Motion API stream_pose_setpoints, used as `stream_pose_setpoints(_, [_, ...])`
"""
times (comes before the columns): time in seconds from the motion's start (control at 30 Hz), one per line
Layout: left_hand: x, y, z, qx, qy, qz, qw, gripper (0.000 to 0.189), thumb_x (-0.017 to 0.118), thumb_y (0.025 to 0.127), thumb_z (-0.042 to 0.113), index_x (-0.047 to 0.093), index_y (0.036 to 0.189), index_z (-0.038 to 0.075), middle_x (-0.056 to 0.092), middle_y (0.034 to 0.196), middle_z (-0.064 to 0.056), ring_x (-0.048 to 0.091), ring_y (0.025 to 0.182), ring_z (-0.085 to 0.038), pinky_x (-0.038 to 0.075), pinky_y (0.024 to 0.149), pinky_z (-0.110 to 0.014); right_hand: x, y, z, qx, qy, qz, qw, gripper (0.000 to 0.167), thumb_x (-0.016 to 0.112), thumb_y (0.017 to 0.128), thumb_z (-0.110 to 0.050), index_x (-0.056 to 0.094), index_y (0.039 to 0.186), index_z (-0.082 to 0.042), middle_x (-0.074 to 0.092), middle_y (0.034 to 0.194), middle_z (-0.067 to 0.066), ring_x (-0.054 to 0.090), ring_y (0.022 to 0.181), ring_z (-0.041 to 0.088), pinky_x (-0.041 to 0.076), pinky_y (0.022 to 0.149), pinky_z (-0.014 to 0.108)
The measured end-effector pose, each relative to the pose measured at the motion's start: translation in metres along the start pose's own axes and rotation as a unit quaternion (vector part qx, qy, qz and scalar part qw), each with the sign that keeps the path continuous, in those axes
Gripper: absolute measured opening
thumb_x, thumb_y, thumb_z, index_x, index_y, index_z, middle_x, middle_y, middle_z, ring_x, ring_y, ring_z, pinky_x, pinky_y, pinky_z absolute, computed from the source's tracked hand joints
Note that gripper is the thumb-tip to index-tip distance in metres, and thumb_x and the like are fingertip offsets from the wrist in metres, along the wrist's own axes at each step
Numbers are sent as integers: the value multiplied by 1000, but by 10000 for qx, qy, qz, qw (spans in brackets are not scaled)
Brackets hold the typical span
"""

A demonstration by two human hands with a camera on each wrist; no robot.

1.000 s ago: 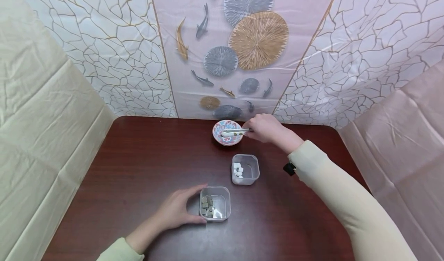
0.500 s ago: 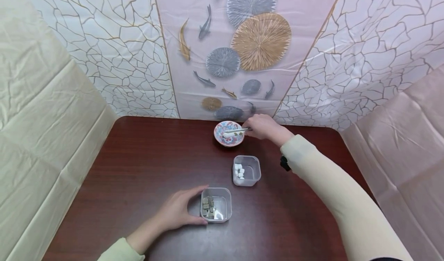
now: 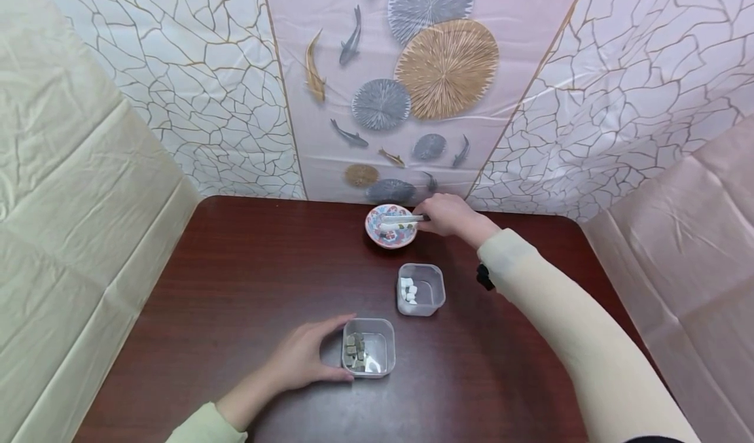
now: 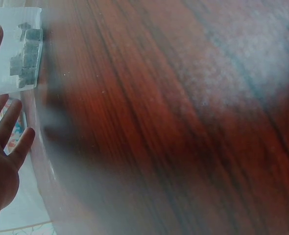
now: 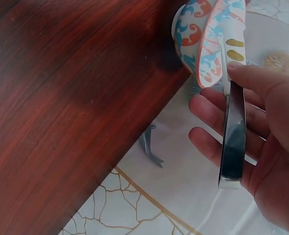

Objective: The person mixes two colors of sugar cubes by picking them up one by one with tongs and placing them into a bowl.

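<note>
My left hand (image 3: 300, 354) holds a clear square plastic container (image 3: 393, 348) by its left side, thumb at the near corner and fingertips at the far one. Grey-brown cubes (image 3: 353, 351) lie along that container's left side. At the back of the table, my right hand (image 3: 446, 214) grips tongs (image 5: 233, 137) with a metal handle and white ends bearing gold oval marks. The tong tips are over a small bowl (image 5: 187, 36) patterned in red and blue; the bowl's inside is hidden from the right wrist view. I cannot tell whether the tips hold anything.
A second clear container (image 3: 438, 292) with several white cubes (image 3: 408, 291) stands between the bowl and the left hand's container. The dark wooden table (image 3: 259, 266) ends at a patterned cloth backdrop (image 3: 235, 103), with plain cloth at both sides.
The tong ends shift slightly over the bowl, their two arms looking a bit farther apart than half a second ago. The left hand keeps its hold on the container; the whole view drifts slightly.
</note>
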State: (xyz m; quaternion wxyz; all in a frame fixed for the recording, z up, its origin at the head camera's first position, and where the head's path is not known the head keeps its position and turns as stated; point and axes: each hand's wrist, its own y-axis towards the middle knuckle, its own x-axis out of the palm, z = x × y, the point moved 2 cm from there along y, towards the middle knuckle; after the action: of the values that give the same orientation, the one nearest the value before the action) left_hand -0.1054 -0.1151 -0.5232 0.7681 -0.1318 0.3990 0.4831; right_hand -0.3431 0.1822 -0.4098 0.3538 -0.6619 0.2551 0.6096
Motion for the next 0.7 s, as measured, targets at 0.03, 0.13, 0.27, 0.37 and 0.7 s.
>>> stream_pose_setpoints(0.03, [0, 0, 0, -3, -8, -8, 10000, 99, 98, 70, 50, 58, 154, 15, 68, 146, -5, 68, 128, -29, 55, 106, -53, -1, -3, 1, 14, 37, 27, 10000, 21, 76, 100, -25, 82, 116, -14, 80, 107, 6, 72, 90, 30, 58, 80, 51])
stream_pose_setpoints(0.13, [0, 0, 1, -19, -15, -10, 10000, 99, 98, 70, 50, 58, 154, 15, 68, 146, -5, 68, 127, -30, 55, 106, -54, -5, -12, 1, 27, 204, 91, 9997, 25, 76, 100, -26, 81, 122, -15, 80, 100, 2, 71, 84, 26, 58, 77, 49])
stream_pose_setpoints(0.27, [-1, 0, 2, -11, -54, 41, 10000, 99, 99, 69, 48, 58, 154, 15, 68, 145, -6, 69, 127, -31, 55, 106, -54, -12, -28, -2, -101, 475, 205, 9986, 25, 77, 99, -25, 81, 122, -16, 75, 86, -2, 65, 75, 21, 55, 71, 48])
stream_pose_setpoints(0.37, [-2, -1, 2, 14, -54, 86, 9999, 99, 100, 69, 47, 59, 153, 16, 68, 145, -6, 69, 126, -31, 55, 106, -54, -14, -41, -5, -250, 603, 351, 9972, 27, 78, 97, -25, 81, 122, -16, 78, 92, 0, 69, 80, 23, 57, 72, 50])
stream_pose_setpoints(0.7, [0, 0, 1, 158, 14, 126, 9998, 98, 99, 69, 47, 59, 153, 14, 68, 145, -5, 69, 127, -29, 55, 105, -52, -11, -88, -6, -450, 788, 699, 9934, 25, 80, 95, -25, 82, 118, -18, 80, 98, -5, 72, 82, 19, 58, 73, 50])
